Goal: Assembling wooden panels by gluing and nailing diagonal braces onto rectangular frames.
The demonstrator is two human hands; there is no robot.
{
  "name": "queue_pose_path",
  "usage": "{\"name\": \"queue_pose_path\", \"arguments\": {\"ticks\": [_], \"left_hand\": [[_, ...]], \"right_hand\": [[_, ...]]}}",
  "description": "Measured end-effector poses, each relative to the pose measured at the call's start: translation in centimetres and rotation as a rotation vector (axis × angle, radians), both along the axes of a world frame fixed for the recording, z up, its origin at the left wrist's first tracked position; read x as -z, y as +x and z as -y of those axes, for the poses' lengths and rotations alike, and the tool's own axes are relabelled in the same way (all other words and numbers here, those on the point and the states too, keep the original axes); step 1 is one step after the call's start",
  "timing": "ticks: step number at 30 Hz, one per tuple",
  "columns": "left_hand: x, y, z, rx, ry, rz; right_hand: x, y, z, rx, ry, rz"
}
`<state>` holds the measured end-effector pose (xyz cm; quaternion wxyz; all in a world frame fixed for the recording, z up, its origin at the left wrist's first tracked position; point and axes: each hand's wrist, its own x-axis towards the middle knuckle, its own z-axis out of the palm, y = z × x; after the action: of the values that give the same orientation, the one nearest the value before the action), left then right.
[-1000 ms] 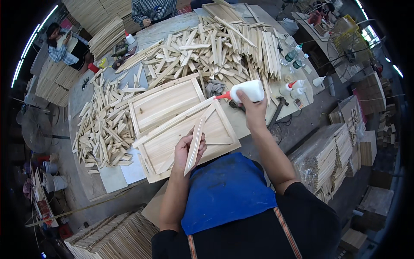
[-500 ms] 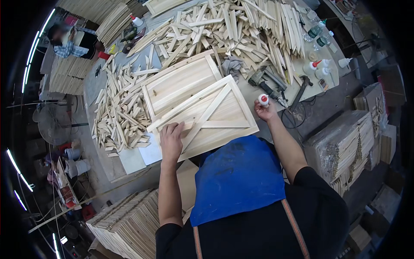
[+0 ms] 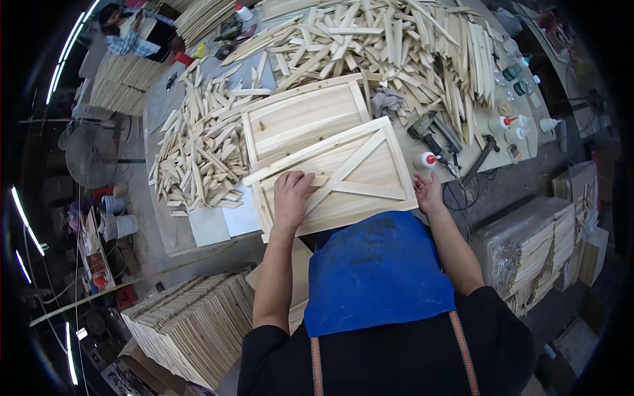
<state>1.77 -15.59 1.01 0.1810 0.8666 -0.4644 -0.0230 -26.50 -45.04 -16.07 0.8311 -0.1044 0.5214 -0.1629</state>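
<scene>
A pale wooden door-like panel [image 3: 360, 162] with a raised frame lies in front of me, one long diagonal strip [image 3: 350, 164] set across it. My left hand [image 3: 292, 197] rests on the panel's left part, fingers bent together over the end of another wooden strip [image 3: 370, 190] that meets the diagonal. What lies under the palm is hidden. Just past the panel's right edge, a white squeeze bottle [image 3: 422, 160] with a red tip stands on the table. My right hand [image 3: 429, 193] is right below it, fingers apart and holding nothing.
A second panel [image 3: 307, 115] lies behind the first. Loose wooden strips [image 3: 389, 49] are heaped at the back and left. A power tool [image 3: 429, 135], a hammer [image 3: 482, 158] and more bottles [image 3: 515, 129] sit on the right. A person [image 3: 135, 36] is at the far left.
My right hand has let go of the squeeze bottle, which now stands on the table. The left hand stays over the panel's strip. The whole view has shifted somewhat.
</scene>
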Motion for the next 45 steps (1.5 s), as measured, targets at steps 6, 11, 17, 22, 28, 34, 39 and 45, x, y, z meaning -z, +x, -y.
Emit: {"name": "queue_pose_path", "arguments": {"ticks": [6, 11, 17, 22, 28, 34, 39, 45], "left_hand": [[0.6, 0.4, 0.0, 0.040, -0.104, -0.098], [0.7, 0.7, -0.1, 0.028, -0.123, -0.139], [1.2, 1.0, -0.8, 0.038, -0.144, -0.133], [1.3, 1.4, -0.9, 0.042, -0.138, -0.169], [0.8, 1.6, -1.0, 0.053, -0.127, -0.195], [0.7, 1.4, -0.9, 0.049, -0.120, -0.199], [0.7, 0.8, -0.7, 0.059, -0.140, -0.210], [1.6, 0.0, -0.6, 0.005, -0.282, -0.170]], "right_hand": [[-5.0, 2.4, -0.9, -0.032, -0.283, -0.094], [-5.8, 2.9, -1.0, -0.051, -0.354, -0.119], [-5.8, 2.6, -1.0, -0.042, -0.397, -0.156], [-6.6, 2.4, -1.2, -0.133, -0.540, -0.196], [-7.3, 2.6, -2.0, -0.171, -0.610, -0.191], [-7.5, 2.2, -2.7, -0.184, -0.627, -0.202], [-7.5, 2.0, -2.6, -0.187, -0.650, -0.213], [-6.9, 1.3, -2.1, -0.087, -0.533, -0.201]]}}
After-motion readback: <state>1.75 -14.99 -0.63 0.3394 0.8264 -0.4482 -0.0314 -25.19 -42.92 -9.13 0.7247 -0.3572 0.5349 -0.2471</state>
